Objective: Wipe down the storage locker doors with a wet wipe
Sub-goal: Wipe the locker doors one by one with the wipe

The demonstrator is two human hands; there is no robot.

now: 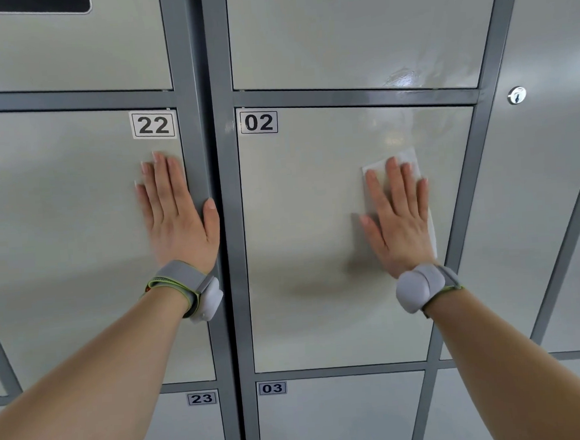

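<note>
Pale grey locker doors in dark grey frames fill the view. My right hand [398,219] lies flat with straight fingers on a white wet wipe [409,158], pressing it against the right half of door 02 [303,239]. The wipe shows above my fingertips and along the hand's right edge. My left hand [178,214] rests flat on the right edge of door 22 [59,236], thumb against the frame post. A wet smear [400,78] shines on the door above 02.
Doors 23 [180,433] and 03 [337,419] sit below. A tall plain panel at the right carries a round keyhole lock [516,95]. A dark screen corner [26,6] shows at top left. Both wrists wear grey bands.
</note>
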